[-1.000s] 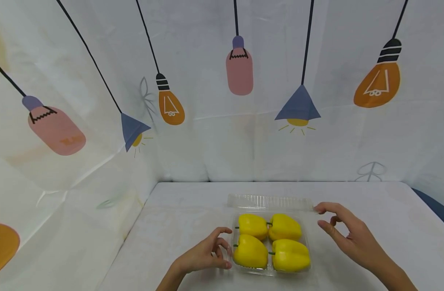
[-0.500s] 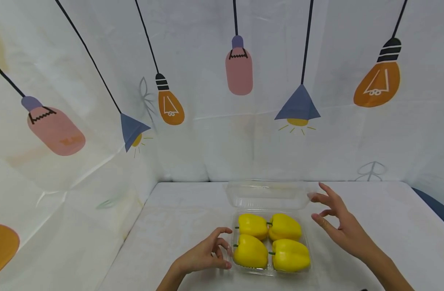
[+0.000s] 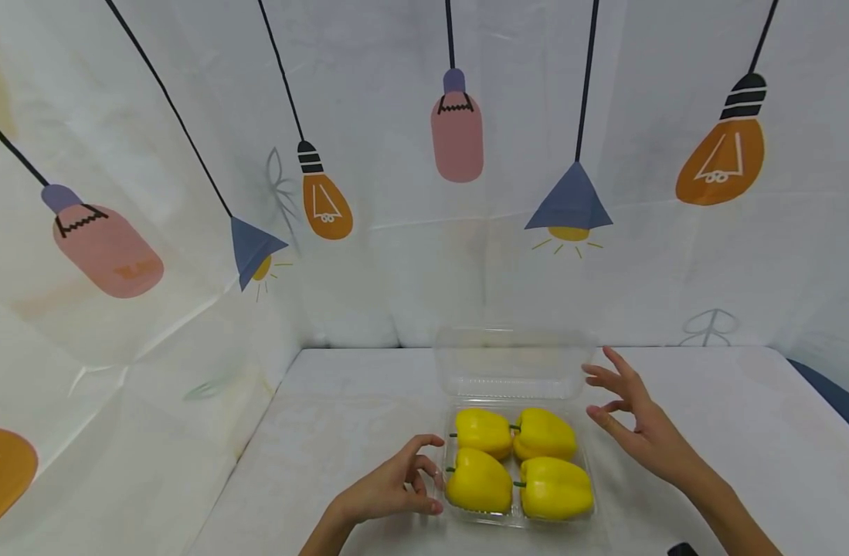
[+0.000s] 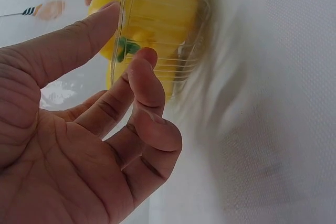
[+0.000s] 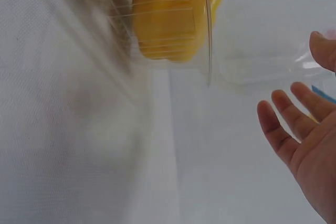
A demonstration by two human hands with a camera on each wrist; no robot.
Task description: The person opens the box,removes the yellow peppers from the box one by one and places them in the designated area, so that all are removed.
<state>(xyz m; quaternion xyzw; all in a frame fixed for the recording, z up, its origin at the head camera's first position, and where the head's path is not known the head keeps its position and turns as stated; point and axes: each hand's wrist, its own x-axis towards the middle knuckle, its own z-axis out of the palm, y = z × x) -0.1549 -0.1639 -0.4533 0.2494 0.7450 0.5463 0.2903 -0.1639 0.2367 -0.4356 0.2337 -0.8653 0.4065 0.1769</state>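
On the white table [image 3: 341, 432], low in the centre of the frame, the clear clamshell box [image 3: 516, 519] holds four yellow bell peppers [image 3: 511, 469], and its lid [image 3: 513, 363] stands raised behind them. The left hand [image 3: 389, 486] rests its curled fingers against the box's left wall, while the right hand [image 3: 629, 421], fingers spread wide and holding nothing, hovers just beside the lid's right edge. With nothing holding the springy lid, I think it may fall closed or push the light box away.

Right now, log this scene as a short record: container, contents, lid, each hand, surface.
container: clear plastic clamshell box, on the table
contents: four yellow bell peppers, two rows of two, green stems
lid: hinged clear plastic lid, raised at the far side, standing open
left hand: left hand beside the box's left wall, fingers curled, fingertips at the wall
right hand: right hand fingers spread, beside the lid's right edge, contact unclear
surface: white cloth-covered table
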